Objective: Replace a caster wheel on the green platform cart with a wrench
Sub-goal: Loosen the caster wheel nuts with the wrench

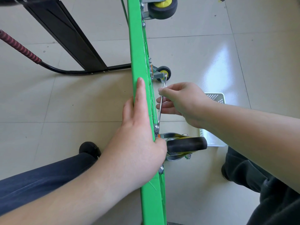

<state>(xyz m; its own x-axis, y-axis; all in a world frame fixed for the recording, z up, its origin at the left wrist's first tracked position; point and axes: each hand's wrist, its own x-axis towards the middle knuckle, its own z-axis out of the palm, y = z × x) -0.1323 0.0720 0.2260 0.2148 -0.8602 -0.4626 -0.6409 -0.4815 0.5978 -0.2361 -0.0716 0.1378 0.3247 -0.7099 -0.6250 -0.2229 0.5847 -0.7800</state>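
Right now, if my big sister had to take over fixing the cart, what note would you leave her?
Left hand: lies on the edge of the green cart, which stands on its side, steadying it; thumb is down by the near caster wheel.
Right hand: holds the wrench by its shaft, lower end on a bolt just above that caster's plate.
Done: wrench is on the bolt; caster is still mounted.
Left: loosen the bolts, take the caster off, fit the new one, tighten.
A white basket sits on the floor behind the right arm; contents not visible.
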